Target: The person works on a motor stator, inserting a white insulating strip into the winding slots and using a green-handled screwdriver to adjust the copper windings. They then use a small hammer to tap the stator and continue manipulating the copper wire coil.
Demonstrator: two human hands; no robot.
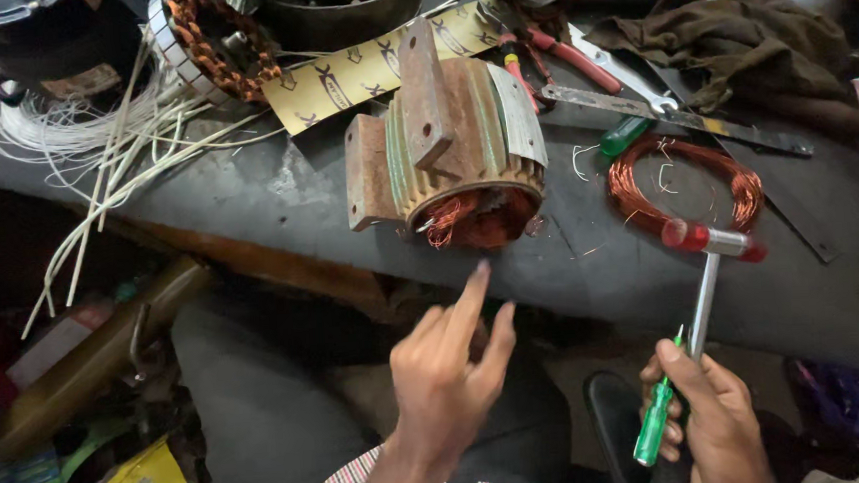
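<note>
A rusty motor stator (449, 142) with copper windings showing at its open end lies on the dark workbench (251, 197). My left hand (451, 368) hovers just below it, fingers apart, index finger raised toward the windings, holding nothing. My right hand (713, 418) grips a small hammer (710, 256) with red end caps by its metal handle, together with a green-handled screwdriver (654, 421). The hammer head sits over the bench edge, right of the stator.
A copper wire coil (686, 184) lies right of the stator beside a metal ruler (678, 121), red pliers (557, 53) and a brown cloth (732, 39). White wires (111, 141) and another wound stator (218, 37) sit at back left. Clutter lies below the bench.
</note>
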